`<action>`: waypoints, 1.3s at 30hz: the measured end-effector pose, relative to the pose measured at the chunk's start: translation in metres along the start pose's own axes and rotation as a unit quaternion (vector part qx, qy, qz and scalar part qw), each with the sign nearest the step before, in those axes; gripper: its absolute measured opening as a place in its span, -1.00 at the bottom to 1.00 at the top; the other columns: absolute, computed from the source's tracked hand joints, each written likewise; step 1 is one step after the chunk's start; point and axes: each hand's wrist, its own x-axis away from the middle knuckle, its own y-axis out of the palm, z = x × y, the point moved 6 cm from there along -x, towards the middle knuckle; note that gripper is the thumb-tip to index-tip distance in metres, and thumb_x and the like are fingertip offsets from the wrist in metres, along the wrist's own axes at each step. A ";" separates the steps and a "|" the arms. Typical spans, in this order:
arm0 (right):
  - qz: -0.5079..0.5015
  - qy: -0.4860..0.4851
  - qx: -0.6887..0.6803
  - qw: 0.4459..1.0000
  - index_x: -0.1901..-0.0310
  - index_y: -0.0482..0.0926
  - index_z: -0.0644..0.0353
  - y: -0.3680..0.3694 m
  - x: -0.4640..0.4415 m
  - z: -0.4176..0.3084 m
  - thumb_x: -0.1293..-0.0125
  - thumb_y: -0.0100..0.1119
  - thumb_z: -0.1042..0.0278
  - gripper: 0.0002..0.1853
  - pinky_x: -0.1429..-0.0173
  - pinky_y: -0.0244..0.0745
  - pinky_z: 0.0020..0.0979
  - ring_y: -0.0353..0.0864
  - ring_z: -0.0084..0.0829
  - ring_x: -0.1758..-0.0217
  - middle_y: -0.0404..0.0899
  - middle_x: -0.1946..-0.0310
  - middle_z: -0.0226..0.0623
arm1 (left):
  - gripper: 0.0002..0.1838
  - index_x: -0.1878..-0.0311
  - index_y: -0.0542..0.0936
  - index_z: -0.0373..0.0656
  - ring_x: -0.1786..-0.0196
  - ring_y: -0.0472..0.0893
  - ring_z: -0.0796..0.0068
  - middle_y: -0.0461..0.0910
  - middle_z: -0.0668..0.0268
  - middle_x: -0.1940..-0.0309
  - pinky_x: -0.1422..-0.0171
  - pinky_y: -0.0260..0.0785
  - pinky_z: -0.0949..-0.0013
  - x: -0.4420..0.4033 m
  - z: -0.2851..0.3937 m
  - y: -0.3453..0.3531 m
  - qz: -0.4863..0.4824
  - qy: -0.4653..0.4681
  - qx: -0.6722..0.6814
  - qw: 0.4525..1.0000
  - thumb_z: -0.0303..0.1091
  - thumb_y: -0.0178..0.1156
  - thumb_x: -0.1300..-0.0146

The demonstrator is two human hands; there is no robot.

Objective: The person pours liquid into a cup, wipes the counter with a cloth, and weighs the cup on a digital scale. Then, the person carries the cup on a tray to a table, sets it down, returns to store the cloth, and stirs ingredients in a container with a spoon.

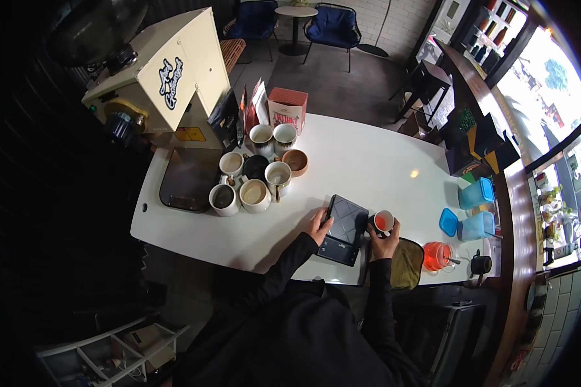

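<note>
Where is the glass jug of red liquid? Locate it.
Head view: the clear glass jug stands on the right of the white counter, between the olive cloth and small black pot.

Dark clothing, long-sleeved
A loose black top point(287, 335) — plain over the visible back and shoulders — with black sleeves point(284, 266) reaching the wrists, no markings visible.

A white table point(361, 155) stands here. On it sit mugs point(255, 195), a scale point(344, 229) and blue-lidded tubs point(476, 193).
</note>
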 end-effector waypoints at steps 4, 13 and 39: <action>-0.001 -0.016 0.009 1.000 -0.19 0.34 0.29 0.005 0.006 0.002 0.04 0.55 0.38 -0.25 -0.09 0.63 -0.25 0.61 -0.27 -0.07 0.54 -0.01 -0.09 | -0.53 -0.30 0.38 -0.24 0.12 0.57 0.60 0.59 0.25 0.05 0.05 0.45 0.46 0.014 0.024 -0.018 -0.004 0.052 0.025 0.998 -0.24 0.16 -0.43; -0.029 0.002 -0.005 1.000 -0.20 0.33 0.32 0.024 0.028 -0.011 0.05 0.54 0.42 -0.24 -0.12 0.59 -0.25 0.63 -0.25 -0.02 0.56 0.04 -0.05 | -0.54 -0.28 0.43 -0.35 -0.20 0.48 0.55 0.57 0.24 -0.12 -0.32 0.26 0.47 0.062 0.071 -0.104 -0.028 -0.062 0.072 0.995 -0.18 0.06 -0.50; -0.075 -0.019 -0.027 0.997 -0.30 0.23 0.34 0.099 0.092 -0.042 -0.08 0.42 0.43 -0.24 -0.31 0.46 -0.11 0.46 -0.19 -0.25 0.39 -0.15 -0.05 | -0.42 -0.24 0.47 -0.46 -0.35 0.44 0.34 0.50 0.05 -0.26 -0.46 0.17 0.42 0.039 0.098 -0.524 0.238 -0.011 -0.114 0.965 -0.07 0.10 -0.45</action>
